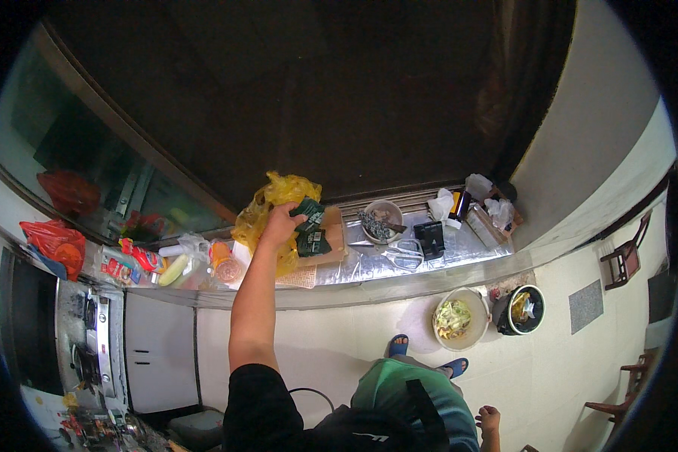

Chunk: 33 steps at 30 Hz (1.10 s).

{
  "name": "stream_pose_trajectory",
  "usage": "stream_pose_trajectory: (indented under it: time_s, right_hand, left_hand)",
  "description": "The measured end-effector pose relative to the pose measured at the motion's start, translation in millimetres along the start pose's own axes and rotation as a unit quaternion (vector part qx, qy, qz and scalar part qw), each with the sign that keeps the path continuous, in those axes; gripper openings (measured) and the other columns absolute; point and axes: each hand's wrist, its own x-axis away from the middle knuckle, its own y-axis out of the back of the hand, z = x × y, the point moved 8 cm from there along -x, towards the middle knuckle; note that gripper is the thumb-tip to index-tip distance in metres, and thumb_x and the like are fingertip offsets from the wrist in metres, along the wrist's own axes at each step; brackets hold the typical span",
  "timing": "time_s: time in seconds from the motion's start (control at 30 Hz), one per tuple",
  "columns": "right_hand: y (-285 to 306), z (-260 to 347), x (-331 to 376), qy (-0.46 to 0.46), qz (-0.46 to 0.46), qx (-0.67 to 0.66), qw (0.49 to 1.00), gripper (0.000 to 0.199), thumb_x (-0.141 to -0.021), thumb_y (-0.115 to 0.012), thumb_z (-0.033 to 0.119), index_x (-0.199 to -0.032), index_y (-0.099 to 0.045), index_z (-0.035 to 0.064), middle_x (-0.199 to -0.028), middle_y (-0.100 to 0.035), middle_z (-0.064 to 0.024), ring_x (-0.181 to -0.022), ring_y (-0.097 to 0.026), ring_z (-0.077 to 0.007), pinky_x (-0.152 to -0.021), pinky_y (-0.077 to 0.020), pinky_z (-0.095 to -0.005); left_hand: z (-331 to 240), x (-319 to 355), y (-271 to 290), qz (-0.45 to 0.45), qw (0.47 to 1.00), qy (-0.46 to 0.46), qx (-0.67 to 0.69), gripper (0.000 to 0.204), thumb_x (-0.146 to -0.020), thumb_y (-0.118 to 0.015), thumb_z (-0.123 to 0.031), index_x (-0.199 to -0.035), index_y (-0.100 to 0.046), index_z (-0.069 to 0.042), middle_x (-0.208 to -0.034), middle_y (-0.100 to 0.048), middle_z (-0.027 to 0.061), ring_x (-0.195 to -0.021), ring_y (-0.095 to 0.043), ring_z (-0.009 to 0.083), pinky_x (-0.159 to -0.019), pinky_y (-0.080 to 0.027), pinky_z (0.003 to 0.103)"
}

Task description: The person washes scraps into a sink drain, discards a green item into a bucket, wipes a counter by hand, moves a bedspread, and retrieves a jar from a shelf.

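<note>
My left hand point(281, 224) reaches to the ledge and pinches a dark green packet point(309, 214) with pale print. Below that packet, a second dark green packet point(313, 243) lies at an open cardboard box point(334, 230). A crumpled yellow plastic bag point(260, 213) sits behind and beside my left hand, partly covered by the hand and wrist. Low at my side hangs my right hand point(489, 417), its fingers loosely bent and apart, with nothing visible in it.
The foil-covered ledge point(369, 265) carries a bowl point(382, 221) with a steel scourer, scissors point(405, 255), a black box point(430, 239) and bottles. A red bag point(56, 245) and packages stand left. On the floor are a basin of vegetable scraps point(474, 340) and a lined bin point(535, 324).
</note>
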Motion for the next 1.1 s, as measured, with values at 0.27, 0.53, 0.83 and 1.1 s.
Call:
stream_pose_trajectory:
  time_s: [0.27,0.53,0.83,1.1]
  right_hand:
    - [-8.5,3.5,3.9,0.007,0.011,-0.016,1.000,0.020,-0.046,-0.061,0.010,-0.065,-0.053,0.0087,-0.067,-0.054,-0.0073,-0.069,-0.053,-0.0247,-0.061,-0.0406,-0.0412]
    - [-12.6,2.0,0.5,0.002,0.013,-0.014,1.000,0.019,-0.050,-0.060,0.009,-0.067,-0.052,0.0079,-0.066,-0.053,-0.0065,-0.063,-0.053,-0.0227,-0.055,-0.0412,-0.0379]
    - [-34.1,124.8,70.4,-0.148,0.003,-0.036,0.988,0.020,-0.073,-0.053,0.011,-0.091,-0.050,0.0017,-0.074,-0.055,-0.0065,-0.059,-0.056,-0.0180,-0.044,-0.0436,-0.0288]
    - [-40.5,134.0,68.2,-0.155,0.019,-0.021,0.987,0.025,-0.075,-0.053,0.012,-0.096,-0.048,0.0007,-0.079,-0.056,-0.0075,-0.062,-0.056,-0.0180,-0.046,-0.0440,-0.0294]
  left_hand:
    - [-3.1,10.5,-9.0,0.016,0.981,0.019,-0.191,0.029,-0.065,-0.065,-0.015,-0.091,-0.058,-0.005,-0.088,-0.058,0.0142,-0.082,-0.055,0.0279,-0.072,-0.043,0.033]
    - [-40.9,37.4,-42.9,0.113,0.978,0.008,-0.175,0.036,-0.067,-0.063,-0.021,-0.098,-0.056,-0.004,-0.094,-0.056,0.0139,-0.088,-0.053,0.0273,-0.078,-0.041,0.032]
    - [-113.9,82.9,-25.3,0.117,0.974,-0.071,-0.180,0.032,-0.065,-0.063,-0.019,-0.093,-0.057,-0.004,-0.098,-0.054,0.0115,-0.094,-0.049,0.0263,-0.082,-0.039,0.032]
    - [-136.1,117.6,-19.3,-0.009,0.968,-0.147,-0.203,0.023,-0.063,-0.065,-0.015,-0.083,-0.059,-0.006,-0.086,-0.053,0.0091,-0.086,-0.049,0.0251,-0.076,-0.040,0.034]
